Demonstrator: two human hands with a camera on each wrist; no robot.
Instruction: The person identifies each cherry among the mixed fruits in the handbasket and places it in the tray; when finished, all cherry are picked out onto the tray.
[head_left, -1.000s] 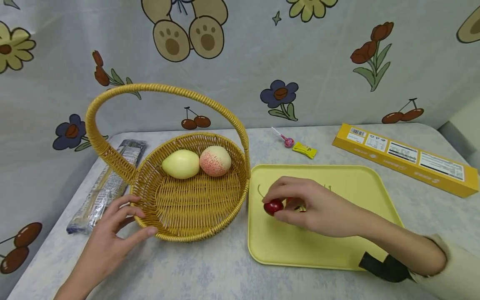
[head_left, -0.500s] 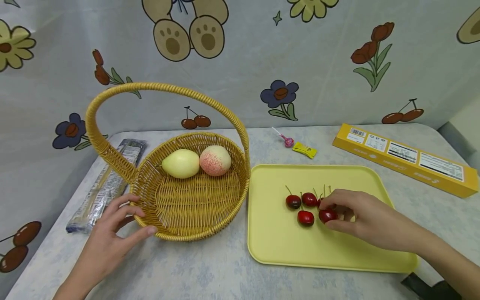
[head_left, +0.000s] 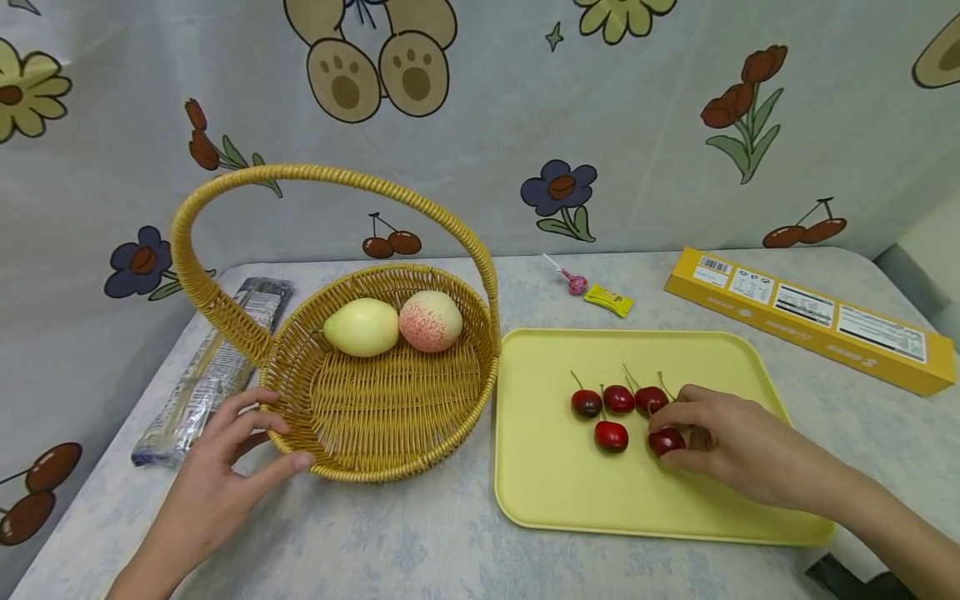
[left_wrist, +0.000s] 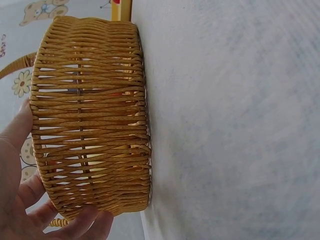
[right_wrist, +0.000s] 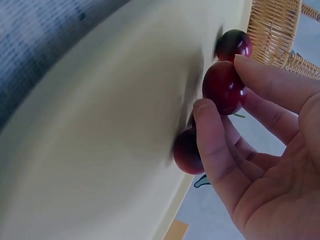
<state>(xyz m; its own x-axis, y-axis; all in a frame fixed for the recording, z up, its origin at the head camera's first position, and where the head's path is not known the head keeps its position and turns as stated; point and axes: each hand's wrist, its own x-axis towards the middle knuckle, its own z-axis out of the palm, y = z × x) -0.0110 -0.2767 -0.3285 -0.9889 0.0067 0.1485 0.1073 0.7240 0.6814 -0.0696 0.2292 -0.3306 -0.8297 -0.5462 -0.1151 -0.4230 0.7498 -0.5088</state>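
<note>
**Right hand pinches a cherry on the tray, left hand steadies the basket**

Near the front edge of the desk (head_left: pixel 420 542), the left hand (head_left: pixel 213 471) rests with relaxed, spread fingers against the outer wall of the wicker basket (head_left: pixel 382 467). The left wrist view shows this wall from very close, with the fingertips (left_wrist: pixel 87 220) touching the woven side; it does not show what is inside. The right hand (head_left: pixel 738 450) pinches a dark red cherry (head_left: pixel 666 441) on the yellow tray (head_left: pixel 555 500). The right wrist view makes the thumb and finger around this cherry clear. Four other cherries (head_left: pixel 611 436) lie just beside it on the tray. Farther back, only the head view shows two pale fruits (head_left: pixel 362 327) in the basket, and a yellow box (head_left: pixel 810 317) near the back right corner.
</note>
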